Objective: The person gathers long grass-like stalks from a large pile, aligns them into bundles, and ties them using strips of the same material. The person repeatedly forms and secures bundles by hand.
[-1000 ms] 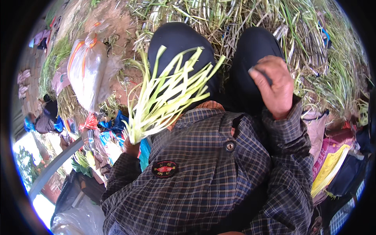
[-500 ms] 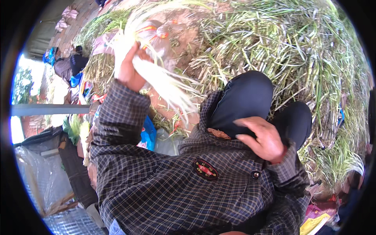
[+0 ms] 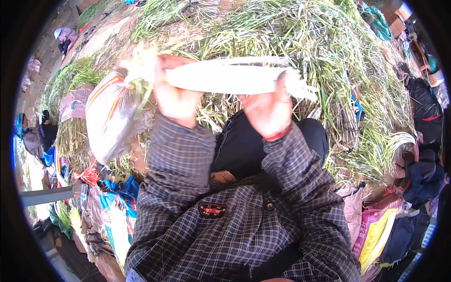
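Left hand (image 3: 177, 96) was wrapped round the nine-o'clock end of a glare-whitened stalk bundle (image 3: 225, 79); right hand (image 3: 268, 113) had its thumb against the three-o'clock end, other fingers hidden, closure unreadable. Bundle lay at twelve, above the knees. Stalk heap (image 3: 305, 37) at one, clear bag (image 3: 105, 127) at nine, yellow-purple sack (image 3: 376, 230) at four.

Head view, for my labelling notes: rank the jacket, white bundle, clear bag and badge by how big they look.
1. Jacket
2. White bundle and clear bag: too alike to rank
3. Badge
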`<state>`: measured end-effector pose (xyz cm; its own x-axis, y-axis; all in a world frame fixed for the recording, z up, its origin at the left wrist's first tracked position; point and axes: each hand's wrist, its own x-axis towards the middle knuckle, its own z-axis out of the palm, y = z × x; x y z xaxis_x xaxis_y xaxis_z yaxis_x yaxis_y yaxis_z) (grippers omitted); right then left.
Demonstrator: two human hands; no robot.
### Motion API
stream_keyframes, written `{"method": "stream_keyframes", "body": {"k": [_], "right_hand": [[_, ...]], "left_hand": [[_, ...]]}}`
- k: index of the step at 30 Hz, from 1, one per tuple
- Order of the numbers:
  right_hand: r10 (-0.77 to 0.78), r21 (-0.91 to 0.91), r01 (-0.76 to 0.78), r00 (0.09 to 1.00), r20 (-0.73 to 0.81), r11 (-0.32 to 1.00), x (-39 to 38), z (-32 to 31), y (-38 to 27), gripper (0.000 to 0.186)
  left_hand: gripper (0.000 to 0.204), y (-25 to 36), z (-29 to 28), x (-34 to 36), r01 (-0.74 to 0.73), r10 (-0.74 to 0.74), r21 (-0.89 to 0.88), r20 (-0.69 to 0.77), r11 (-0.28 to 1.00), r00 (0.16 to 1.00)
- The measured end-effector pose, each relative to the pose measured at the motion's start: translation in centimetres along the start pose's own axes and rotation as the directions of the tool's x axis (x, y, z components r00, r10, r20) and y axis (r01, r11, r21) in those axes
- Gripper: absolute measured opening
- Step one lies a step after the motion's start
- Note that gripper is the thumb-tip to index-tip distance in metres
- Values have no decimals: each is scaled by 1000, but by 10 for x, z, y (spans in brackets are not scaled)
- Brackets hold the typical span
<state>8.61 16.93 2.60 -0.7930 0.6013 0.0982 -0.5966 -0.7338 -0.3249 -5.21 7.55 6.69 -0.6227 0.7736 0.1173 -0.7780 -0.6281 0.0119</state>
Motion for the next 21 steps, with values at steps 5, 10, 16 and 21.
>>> {"method": "stream_keyframes", "body": {"k": [5, 10, 16, 21], "right_hand": [[-127, 118, 143, 983, -134, 983, 5, -10, -43, 35], [-316, -120, 306, 945, -79, 944, 0, 0, -53, 13], [-303, -165, 301, 953, 13, 939, -20, 16, -80, 15], [-329, -176, 343, 939, 102, 923, -44, 40, -157, 14]], "left_hand": [[14, -46, -46, -18, -27, 33, 43, -149, 999, 988], [14, -40, -71, -16, 15, -4, 44, -248, 999, 969], [12, -9, -94, 21, -75, 9, -189, -326, 979, 945], [17, -16, -128, 48, -28, 56, 91, -329, 996, 943]]}}
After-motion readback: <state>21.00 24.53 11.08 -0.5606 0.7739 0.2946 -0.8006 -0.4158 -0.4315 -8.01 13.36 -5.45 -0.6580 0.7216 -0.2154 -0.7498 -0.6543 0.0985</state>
